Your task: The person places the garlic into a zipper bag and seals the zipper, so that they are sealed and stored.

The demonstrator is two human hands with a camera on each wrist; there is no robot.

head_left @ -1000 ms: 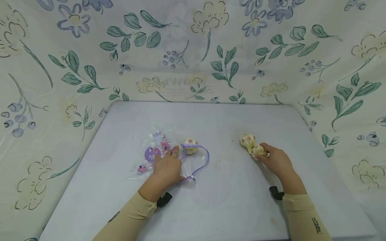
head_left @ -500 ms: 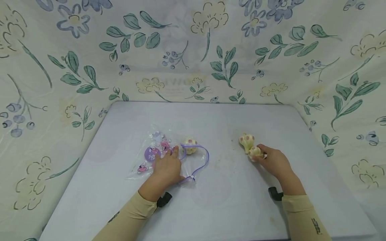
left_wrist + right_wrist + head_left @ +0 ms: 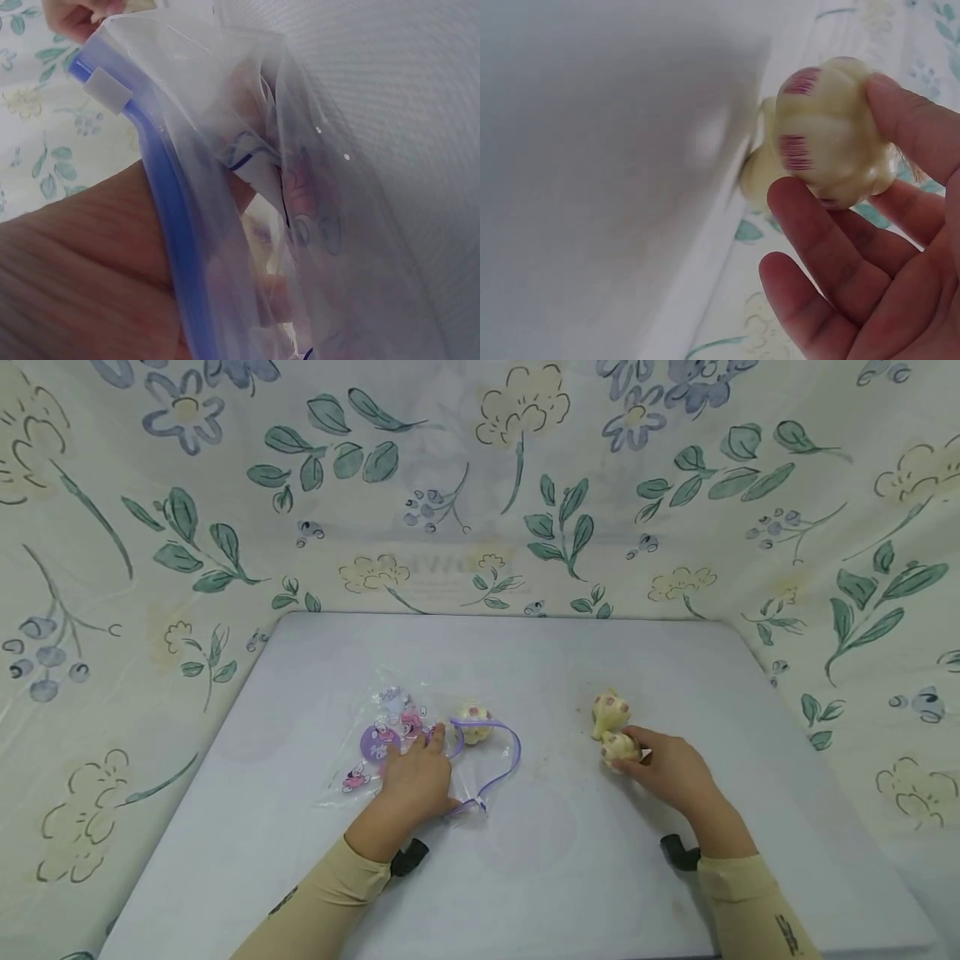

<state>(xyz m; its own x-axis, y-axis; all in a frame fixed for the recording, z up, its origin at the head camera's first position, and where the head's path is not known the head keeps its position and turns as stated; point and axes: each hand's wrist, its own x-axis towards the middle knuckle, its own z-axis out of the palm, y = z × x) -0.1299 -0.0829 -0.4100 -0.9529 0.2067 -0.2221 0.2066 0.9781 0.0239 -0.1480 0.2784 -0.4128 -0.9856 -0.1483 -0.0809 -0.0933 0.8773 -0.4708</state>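
In the head view my left hand (image 3: 417, 777) rests with spread fingers on a clear zip bag (image 3: 352, 777) with pink and purple cartoon prints. The bag's purple zip strip (image 3: 516, 752) bows out into a loop at its right end. A garlic bulb (image 3: 474, 731) sits at that mouth, partly behind the strip. My right hand (image 3: 675, 772) pinches another garlic bulb (image 3: 829, 135), pale with purple streaks, between thumb and fingers. Touching it or close beside it, a third garlic bulb (image 3: 611, 710) lies on the table. Plastic blurs my left fingers in the left wrist view.
The white table (image 3: 525, 877) carries small crumbs near the garlic. A floral cloth (image 3: 450, 485) hangs behind it and along both sides. Dark wrist camera mounts (image 3: 409, 857) stick out by both wrists. A white slider (image 3: 108, 91) sits on the bag's zip.
My right hand has shifted left across the table with its garlic bulb. The bulb beside it has turned and moved slightly left. My left hand and the bag stay put.
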